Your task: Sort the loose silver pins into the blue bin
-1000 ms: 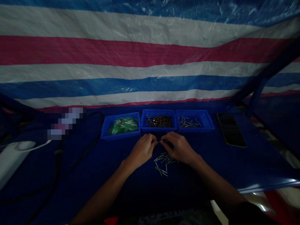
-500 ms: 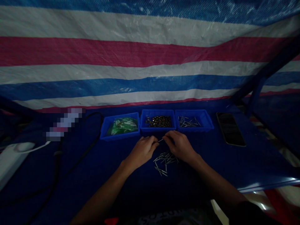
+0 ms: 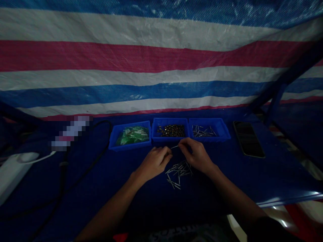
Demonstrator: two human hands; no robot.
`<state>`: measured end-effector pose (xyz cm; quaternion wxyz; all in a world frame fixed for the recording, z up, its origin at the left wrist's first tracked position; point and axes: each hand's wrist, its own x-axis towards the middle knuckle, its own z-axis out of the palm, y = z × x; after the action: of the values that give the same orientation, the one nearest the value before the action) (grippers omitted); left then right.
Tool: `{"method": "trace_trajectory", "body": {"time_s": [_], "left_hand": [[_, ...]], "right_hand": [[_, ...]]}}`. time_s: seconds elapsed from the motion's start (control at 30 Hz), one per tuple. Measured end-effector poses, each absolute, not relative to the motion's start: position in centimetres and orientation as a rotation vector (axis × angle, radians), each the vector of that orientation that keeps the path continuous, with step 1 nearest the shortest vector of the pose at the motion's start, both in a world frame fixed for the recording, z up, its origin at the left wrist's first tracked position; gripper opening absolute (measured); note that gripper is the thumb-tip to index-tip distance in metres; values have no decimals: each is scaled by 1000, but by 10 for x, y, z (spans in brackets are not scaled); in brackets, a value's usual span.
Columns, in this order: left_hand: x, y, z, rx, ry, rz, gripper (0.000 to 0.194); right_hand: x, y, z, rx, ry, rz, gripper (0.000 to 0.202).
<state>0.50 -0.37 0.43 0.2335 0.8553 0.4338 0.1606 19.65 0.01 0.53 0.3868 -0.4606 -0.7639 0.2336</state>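
A thin metal pin [image 3: 174,147] spans the gap between my hands, just in front of the middle bin. My right hand [image 3: 196,154] pinches its right end between thumb and forefinger. My left hand [image 3: 156,160] is closed at the pin's other side; whatever lies inside its curled fingers is hidden. Below and between the hands, a loose pile of similar metal pins [image 3: 179,171] lies on the blue table [image 3: 151,205]. Behind the hands stand a blue bin of small brownish metal parts [image 3: 170,138] and, to its right, a blue bin of pins [image 3: 210,138].
A blue bin with green plastic bags [image 3: 130,146] stands at the left of the row. A phone [image 3: 248,139] lies at the right. On the left are a white power strip [image 3: 15,171] and black cables [image 3: 61,181]. Striped sheeting [image 3: 151,57] hangs behind.
My right hand has moved slightly right and up, away from my left hand. More of the pin shows between them. My left hand has hardly moved.
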Motion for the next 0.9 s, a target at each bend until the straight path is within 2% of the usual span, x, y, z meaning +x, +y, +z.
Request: {"method": "trace_trajectory", "body": {"time_s": [0.23,0.33,0.73,0.9], "left_hand": [[5,-6,5,2456,1139,336,19],[7,-7,6,2484,1113,319,17],[9,-7,8,2432,1145,298,4],[7,-6,4,2384,1156,364,8]], "right_hand": [[214,8,12,-1374,-1479,122,13],[219,11,12,-1393,-1388,40,18],[190,-5,2,-1152,-1945,467,13],[189,-4,0,-1136,-2123,555,15]]}}
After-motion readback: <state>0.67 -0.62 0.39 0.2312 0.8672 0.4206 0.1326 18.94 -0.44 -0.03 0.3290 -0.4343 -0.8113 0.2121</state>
